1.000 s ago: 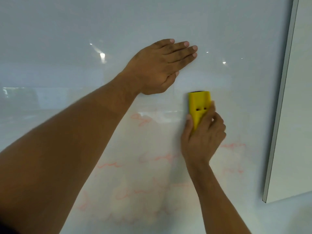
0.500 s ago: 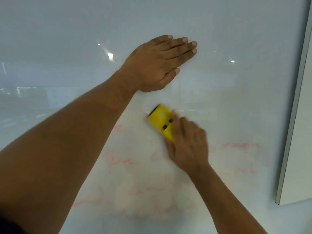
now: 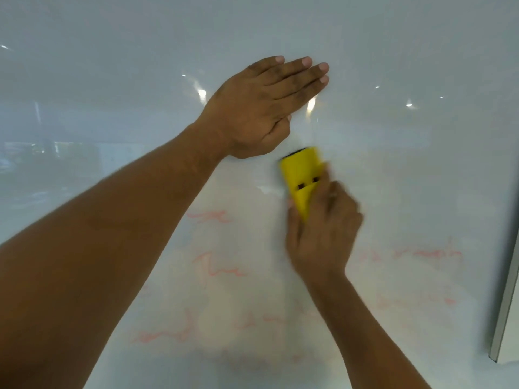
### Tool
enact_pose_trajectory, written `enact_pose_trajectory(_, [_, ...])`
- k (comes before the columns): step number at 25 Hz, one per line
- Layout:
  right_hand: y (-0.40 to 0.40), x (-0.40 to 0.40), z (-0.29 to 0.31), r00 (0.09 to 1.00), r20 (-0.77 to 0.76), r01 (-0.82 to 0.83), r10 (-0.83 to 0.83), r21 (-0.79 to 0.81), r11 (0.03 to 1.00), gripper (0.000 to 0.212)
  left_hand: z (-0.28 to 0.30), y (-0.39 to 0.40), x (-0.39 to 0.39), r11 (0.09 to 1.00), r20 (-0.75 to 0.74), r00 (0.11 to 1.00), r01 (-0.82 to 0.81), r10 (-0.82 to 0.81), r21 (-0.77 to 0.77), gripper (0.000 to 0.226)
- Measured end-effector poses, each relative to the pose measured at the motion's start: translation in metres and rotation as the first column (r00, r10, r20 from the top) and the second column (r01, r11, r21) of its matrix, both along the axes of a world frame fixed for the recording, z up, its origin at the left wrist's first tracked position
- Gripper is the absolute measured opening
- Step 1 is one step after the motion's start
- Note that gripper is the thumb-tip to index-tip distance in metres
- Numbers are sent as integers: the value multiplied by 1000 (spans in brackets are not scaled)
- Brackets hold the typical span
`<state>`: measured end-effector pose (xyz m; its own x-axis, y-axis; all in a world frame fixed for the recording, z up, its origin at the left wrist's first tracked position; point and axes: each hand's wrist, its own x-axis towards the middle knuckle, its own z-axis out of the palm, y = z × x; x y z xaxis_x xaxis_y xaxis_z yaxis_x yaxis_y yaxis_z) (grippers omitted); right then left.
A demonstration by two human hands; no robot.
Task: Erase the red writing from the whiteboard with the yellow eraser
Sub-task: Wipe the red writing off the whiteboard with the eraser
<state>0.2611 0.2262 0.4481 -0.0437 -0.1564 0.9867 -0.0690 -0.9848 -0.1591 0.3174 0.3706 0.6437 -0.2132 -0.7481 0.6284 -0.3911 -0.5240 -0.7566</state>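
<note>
- Left hand (image 3: 261, 108): flat on the whiteboard (image 3: 393, 169), fingers straight and together, grasping nothing.
- Right hand (image 3: 323, 234): clenched around the lower end of the yellow eraser (image 3: 302, 175), motion-blurred.
- Eraser: pressed against the board, upper end just below the left hand's heel, tilted slightly left; two dark slots on its back.
- Red writing (image 3: 216, 272): faint smeared strokes below and to both sides of the right hand, mostly lower board; illegible.
- Board's metal frame edge (image 3: 505, 304) at far right.
- Ceiling-light reflections (image 3: 408, 103) across upper board.
</note>
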Motion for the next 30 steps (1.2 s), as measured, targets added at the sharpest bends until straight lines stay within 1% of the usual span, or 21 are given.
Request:
enact_pose_trajectory(2, [18,1,-27,989,-148,-63,-3,-438,897,65,-1,-1,0,1000,7,1000,-13,13,3,65])
enact_pose_trajectory(3, [14,1,-28,988,-152,-59,-21,-500,864,65,-1,-1,1,1000,9,1000,-16,16,6,65])
enact_pose_trajectory(4, [8,0,-21,993,-121,-44,-8,-424,905,65,-1,0,2,1000,10,1000,-18,18,8,65])
enact_pose_trajectory(5, [3,-2,-9,998,-55,-33,22,-209,977,64,0,1,2,1000,10,1000,-19,19,10,65])
enact_pose_trajectory(6, [4,-2,-1,998,16,-66,66,18,998,65,1,1,1,1000,10,1000,-21,21,10,65])
enact_pose_trajectory(7, [9,0,1,993,61,-103,97,123,987,65,1,1,1,1000,10,1000,-25,24,9,64])
enact_pose_trajectory(8, [20,1,-3,991,56,-126,123,68,990,66,0,1,1,1000,10,1000,-24,24,9,64])
enact_pose_trajectory(9, [36,3,-16,991,-3,-131,131,-114,985,66,-1,1,1,1000,12,1000,-24,23,11,63])
enact_pose_trajectory(11, [53,5,-42,987,-125,-148,101,-463,874,68,-2,5,3,999,16,999,-30,30,16,61])
enact_pose_trajectory(12, [49,4,-39,990,-130,-119,61,-508,853,68,-3,7,3,999,15,999,-33,33,21,60])
enact_pose_trajectory(14, [37,4,-17,997,-43,-77,68,-250,965,64,-3,12,4,999,17,999,-38,38,29,59])
enact_pose_trajectory(15, [36,4,-8,993,10,-118,118,-67,991,64,-3,15,4,998,15,999,-43,42,35,59])
enact_pose_trajectory(16, [39,5,-5,988,38,-149,149,-3,989,63,-2,20,5,998,11,999,-48,48,41,60])
enact_pose_trajectory(19, [52,5,-27,991,-84,-131,106,-422,897,61,-2,42,9,997,10,998,-55,55,47,61])
enact_pose_trajectory(20, [46,4,-22,993,-96,-111,74,-481,870,60,-2,50,10,997,16,998,-62,61,37,61])
enact_pose_trajectory(21, [39,3,-12,995,-72,-88,64,-414,906,60,-4,57,11,997,18,997,-70,69,26,61])
enact_pose_trajectory(23, [41,4,2,990,22,-136,139,-88,987,61,-5,67,11,996,15,997,-82,82,18,60])
enact_pose_trajectory(24, [52,6,-1,984,31,-172,174,-65,983,61,-5,72,11,996,11,996,-90,90,20,60])
enact_pose_trajectory(27, [84,11,-32,982,-129,-186,138,-525,830,63,-5,91,11,995,6,995,-100,100,13,58])
enact_pose_trajectory(28, [80,11,-27,985,-139,-160,99,-554,817,63,-6,98,12,995,5,995,-98,98,-2,58])
enact_pose_trajectory(30, [72,10,-3,990,-64,-138,125,-260,956,63,-11,110,14,995,0,995,-95,95,-39,58])
